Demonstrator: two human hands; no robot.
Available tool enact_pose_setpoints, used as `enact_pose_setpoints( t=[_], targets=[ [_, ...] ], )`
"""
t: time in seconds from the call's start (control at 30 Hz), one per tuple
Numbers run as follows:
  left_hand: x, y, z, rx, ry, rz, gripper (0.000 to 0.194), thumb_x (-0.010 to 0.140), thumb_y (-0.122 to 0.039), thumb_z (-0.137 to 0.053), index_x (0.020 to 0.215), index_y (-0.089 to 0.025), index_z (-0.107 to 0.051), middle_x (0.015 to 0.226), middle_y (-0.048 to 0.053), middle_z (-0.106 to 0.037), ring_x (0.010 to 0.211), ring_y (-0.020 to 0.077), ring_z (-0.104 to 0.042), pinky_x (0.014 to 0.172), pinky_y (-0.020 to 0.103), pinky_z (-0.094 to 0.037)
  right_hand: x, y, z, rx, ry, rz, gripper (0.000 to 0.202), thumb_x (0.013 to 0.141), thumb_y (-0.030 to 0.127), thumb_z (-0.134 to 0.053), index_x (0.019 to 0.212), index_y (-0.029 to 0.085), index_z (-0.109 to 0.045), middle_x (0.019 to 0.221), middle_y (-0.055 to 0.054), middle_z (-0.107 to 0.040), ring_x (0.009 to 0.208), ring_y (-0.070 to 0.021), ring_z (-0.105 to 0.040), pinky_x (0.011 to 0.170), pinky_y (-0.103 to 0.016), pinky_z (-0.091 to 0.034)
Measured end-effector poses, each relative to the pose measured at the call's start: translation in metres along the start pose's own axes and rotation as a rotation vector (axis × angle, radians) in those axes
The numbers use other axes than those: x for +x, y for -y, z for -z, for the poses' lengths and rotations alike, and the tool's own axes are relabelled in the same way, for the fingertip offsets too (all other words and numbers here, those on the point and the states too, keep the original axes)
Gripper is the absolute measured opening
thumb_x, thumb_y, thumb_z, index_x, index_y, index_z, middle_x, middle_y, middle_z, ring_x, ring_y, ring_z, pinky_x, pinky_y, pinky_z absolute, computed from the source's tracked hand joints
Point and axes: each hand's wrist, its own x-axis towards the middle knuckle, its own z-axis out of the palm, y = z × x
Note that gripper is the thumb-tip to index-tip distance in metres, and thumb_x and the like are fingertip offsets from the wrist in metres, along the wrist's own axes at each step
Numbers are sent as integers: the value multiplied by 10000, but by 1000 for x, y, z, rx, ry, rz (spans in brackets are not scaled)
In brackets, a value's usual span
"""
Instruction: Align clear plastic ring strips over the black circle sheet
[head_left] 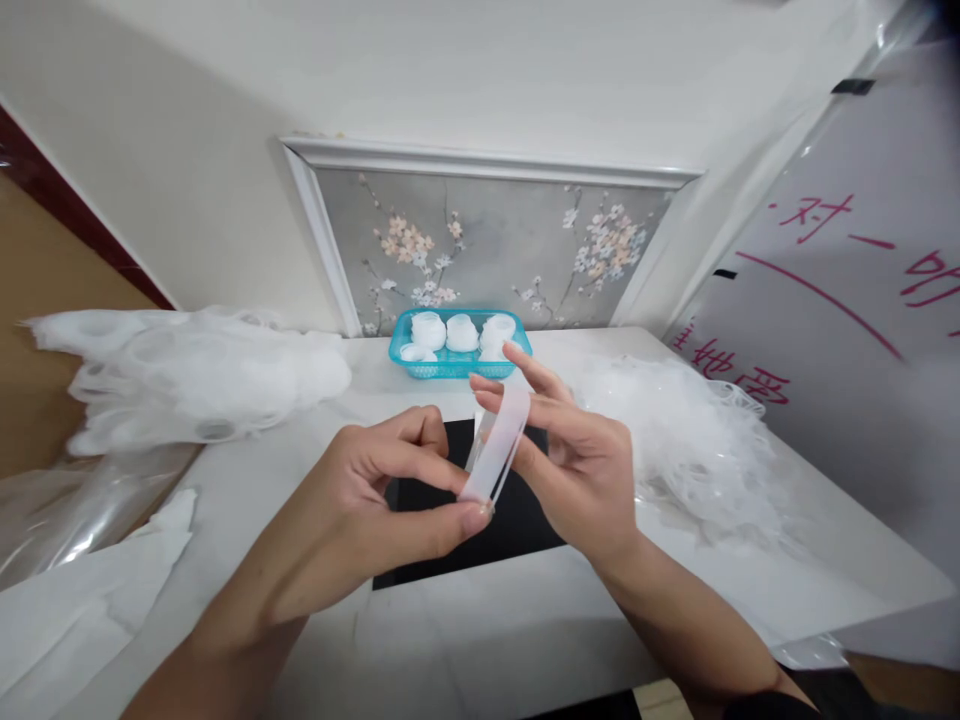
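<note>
My left hand (375, 505) pinches the lower end of a flat, translucent white plastic ring (501, 435) between thumb and finger. The upper part of the ring rests in the bent fingers of my right hand (589, 460), the thumb close to its right edge. The ring is tilted, and thin loose edges show along its side. Both hands hold it above a black mat (517, 530) on the white table. Just beyond the fingers stands a turquoise plastic basket (397, 352) with several stacks of white rings (462, 333); my right fingertips partly cover its front right corner.
A large heap of white mesh-like rings (202, 375) lies at the left. Another loose pile of translucent rings (682, 440) is at the right. Clear plastic film (97, 510) and white sheets (90, 610) lie near left. A whiteboard (847, 330) stands along the right side.
</note>
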Motion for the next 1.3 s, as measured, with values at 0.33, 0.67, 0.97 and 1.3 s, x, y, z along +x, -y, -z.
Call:
enact_pose_setpoints(
  t=[0.33,0.67,0.97,1.3],
  targets=[
    [4,2,-5,67,50,-2,43,731,-207,-713,738,-246,-731,729,-14,-490,729,115,-504,740,283,-449,1,5,4,102,31,-68,302,772,249,-704,1072,277,-684,1122,-7,-691,1280,-272,-469,1046,-516,-432],
    [4,-1,3,-167,0,18,176,825,-298,-589,821,-208,-740,817,52,-583,743,159,-516,724,306,-455,6,14,5,-126,94,238,447,707,381,-752,1117,269,-612,1133,-32,-679,1141,-270,-589,1121,-536,-315],
    [-4,-12,-5,10,-39,70,108,784,-288,-669,729,-204,-709,860,28,-609,832,157,-535,801,297,-456,0,3,0,-189,127,276,412,773,315,-668,1176,274,-591,1181,-33,-651,1250,-273,-493,1112,-545,-308],
    [-5,-11,-2,44,-22,43,173,803,-289,-629,681,-181,-689,750,29,-571,786,164,-527,715,292,-446,2,2,-1,-183,103,292,409,749,350,-698,1141,272,-614,1176,-38,-655,1251,-288,-487,1094,-551,-327]
  ],
)
